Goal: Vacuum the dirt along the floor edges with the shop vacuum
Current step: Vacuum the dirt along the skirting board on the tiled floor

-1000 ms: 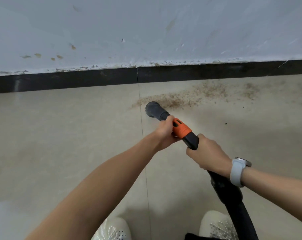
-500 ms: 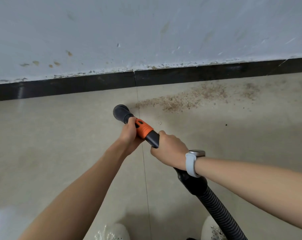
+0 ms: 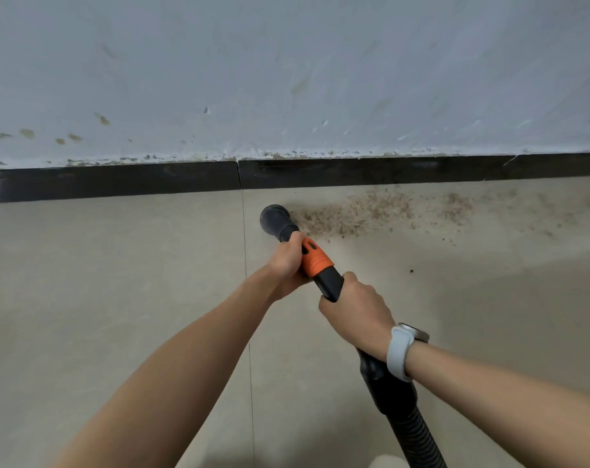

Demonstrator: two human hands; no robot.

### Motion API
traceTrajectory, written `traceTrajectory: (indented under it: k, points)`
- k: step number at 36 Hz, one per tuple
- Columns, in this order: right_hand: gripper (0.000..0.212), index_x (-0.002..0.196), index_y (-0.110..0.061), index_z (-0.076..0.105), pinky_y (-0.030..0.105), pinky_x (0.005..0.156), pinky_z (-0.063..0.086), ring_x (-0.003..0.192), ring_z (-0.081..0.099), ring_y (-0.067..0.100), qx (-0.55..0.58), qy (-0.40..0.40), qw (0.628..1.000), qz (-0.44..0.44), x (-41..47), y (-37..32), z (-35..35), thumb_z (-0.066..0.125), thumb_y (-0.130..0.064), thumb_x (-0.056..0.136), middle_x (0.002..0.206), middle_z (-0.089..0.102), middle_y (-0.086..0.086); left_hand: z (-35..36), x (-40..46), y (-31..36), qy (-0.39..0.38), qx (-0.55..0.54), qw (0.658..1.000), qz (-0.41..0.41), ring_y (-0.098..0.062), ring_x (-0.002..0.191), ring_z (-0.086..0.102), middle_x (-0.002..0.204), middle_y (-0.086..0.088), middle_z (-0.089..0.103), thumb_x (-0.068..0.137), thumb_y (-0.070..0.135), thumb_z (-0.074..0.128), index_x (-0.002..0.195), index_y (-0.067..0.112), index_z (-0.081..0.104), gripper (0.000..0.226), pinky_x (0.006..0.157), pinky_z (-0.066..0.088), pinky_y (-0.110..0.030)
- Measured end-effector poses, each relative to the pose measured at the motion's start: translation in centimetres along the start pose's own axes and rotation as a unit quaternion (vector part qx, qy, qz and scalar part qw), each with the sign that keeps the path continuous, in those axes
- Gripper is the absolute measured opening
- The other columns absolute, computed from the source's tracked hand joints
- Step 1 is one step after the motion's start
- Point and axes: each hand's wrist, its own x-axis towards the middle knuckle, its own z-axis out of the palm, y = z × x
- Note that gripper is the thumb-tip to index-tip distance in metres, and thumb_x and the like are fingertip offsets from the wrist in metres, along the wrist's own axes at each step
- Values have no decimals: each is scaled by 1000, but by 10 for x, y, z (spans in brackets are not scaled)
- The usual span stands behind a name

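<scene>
Now the nozzle sits at the left end of the dirt, touching its nearest grains. Half a second ago it stood off to the left, near the tile joint and apart from the patch; a second ago it was again at the patch's left edge. So the head has swung out and come back, a sweeping stroke. To my eye the patch looks much as it did, so most of the work is not yet done.

Both hands grip the wand. The left hand is curled round it just behind the nozzle, beside the orange collar. The right hand, with a pale watch at its wrist, is wrapped round the black tube further back; the hose runs off below it.

Dirt lies on the floor ahead and to the right of both hands, spreading rightwards near the black skirting. Thinner patches lie further right, well apart from the nozzle. A lone speck sits right of the collar. The next stroke should likely push right, along the skirting.
</scene>
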Motion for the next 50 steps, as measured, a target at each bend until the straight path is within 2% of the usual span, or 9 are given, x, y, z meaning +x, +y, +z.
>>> traceTrajectory:
  k: [9,13,19,24,30,34,42,47,50]
  points:
    - [19,94,-15,41,29,54,41,65,52,23,4,-21,999,-48,0,-10,7,53,-29,90,74,49,-2,-19,6,-6,78,-21,996,25,-22,72,50,78,-9,47,97,21,42,87,7,46,18,67,49,-38]
    - [20,95,-15,38,27,48,35,64,51,21,-9,-42,996,-74,0,-23,20,53,-28,90,72,45,-3,-42,4,-8,119,18,992,33,-28,89,61,96,-14,56,99,30,44,99,6,47,24,72,55,-40]
    - [19,95,-15,39,28,48,36,59,49,18,-11,-36,998,-53,4,-14,11,52,-28,91,73,48,-3,-29,7,-8,92,117,988,41,-24,87,58,100,-12,52,97,33,50,107,6,46,29,78,57,-41]
    - [18,96,-16,41,31,60,44,66,53,22,20,-19,999,-17,6,10,-1,52,-29,90,74,50,-3,5,10,-9,61,172,982,48,-26,88,58,93,-11,52,98,30,47,87,10,47,23,81,57,-42]
    - [21,98,-16,41,31,64,44,72,55,24,37,-21,999,30,-6,48,-11,51,-33,92,79,52,-1,36,7,-34,44,252,965,51,-21,81,58,89,-8,54,97,35,47,98,7,48,28,81,57,-41]
    - [23,99,-15,41,31,67,46,75,57,26,44,-3,997,57,-17,70,-14,51,-34,92,83,55,2,58,1,-43,20,288,957,36,-22,77,57,84,-7,54,97,36,48,88,10,48,27,82,56,-42]
    - [24,97,-16,44,30,60,44,69,58,23,63,19,996,63,-29,101,-23,55,-36,91,74,52,-3,93,-12,-71,46,224,973,33,-21,80,57,85,-6,53,95,35,51,97,7,49,28,82,54,-40]
    - [24,96,-15,43,30,61,43,71,58,25,60,3,998,17,-22,91,-16,55,-36,90,72,50,-4,78,-12,-70,93,188,976,55,-20,80,53,85,-5,50,95,35,50,94,10,47,25,90,51,-46]
    - [22,94,-17,42,31,61,44,67,55,22,51,-17,998,-28,-20,80,-14,54,-35,90,73,51,-3,60,-15,-66,128,166,974,86,-19,77,50,83,-4,47,94,33,50,92,10,46,23,82,52,-44]
